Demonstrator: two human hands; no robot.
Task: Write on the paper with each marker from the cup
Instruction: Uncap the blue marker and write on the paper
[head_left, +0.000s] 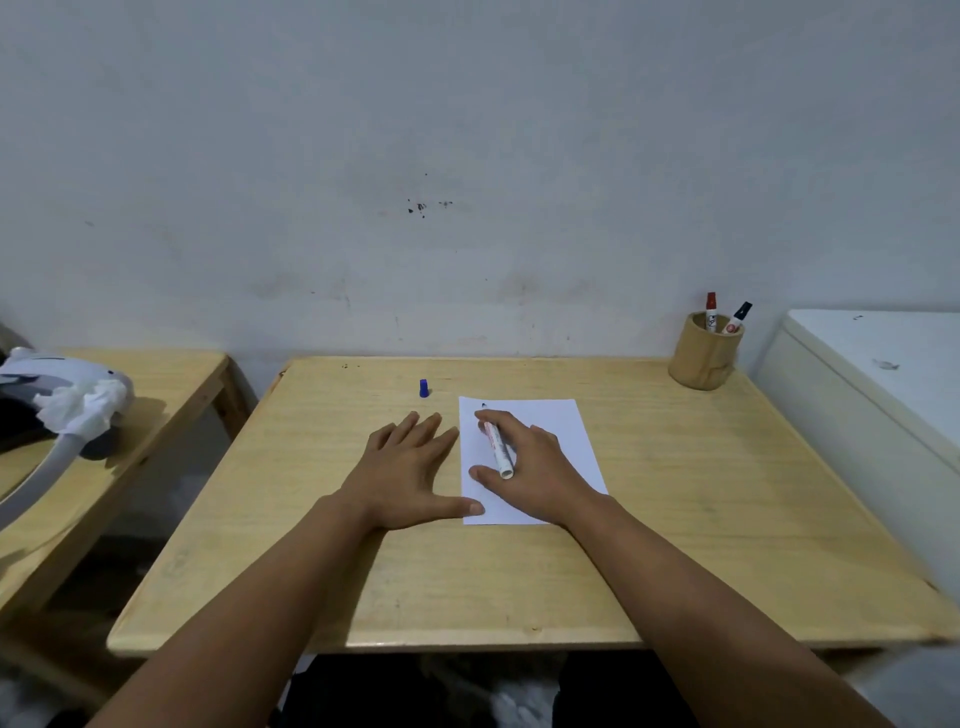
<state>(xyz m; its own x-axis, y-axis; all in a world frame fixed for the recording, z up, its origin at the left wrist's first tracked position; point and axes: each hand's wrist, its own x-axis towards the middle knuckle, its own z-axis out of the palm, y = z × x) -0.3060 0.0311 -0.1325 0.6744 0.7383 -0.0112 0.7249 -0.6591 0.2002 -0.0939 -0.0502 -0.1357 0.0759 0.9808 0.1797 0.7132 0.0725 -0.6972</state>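
Observation:
A white sheet of paper (563, 431) lies on the wooden table (675, 519). My right hand (530, 467) rests on the paper and grips a white marker (497, 450), its tip pointing away near a small dark mark at the sheet's top left. My left hand (410, 467) lies flat on the table, fingers spread, thumb pressing the paper's lower left corner. A blue cap (424, 388) stands on the table beyond my left hand. A wooden cup (705, 358) at the back right holds a red-capped marker (711, 310) and a dark-capped marker (738, 317).
A second wooden table (156, 395) at the left carries a white device wrapped in tissue (78, 400). A white cabinet (878, 395) stands close to the table's right side. A grey wall rises right behind the table.

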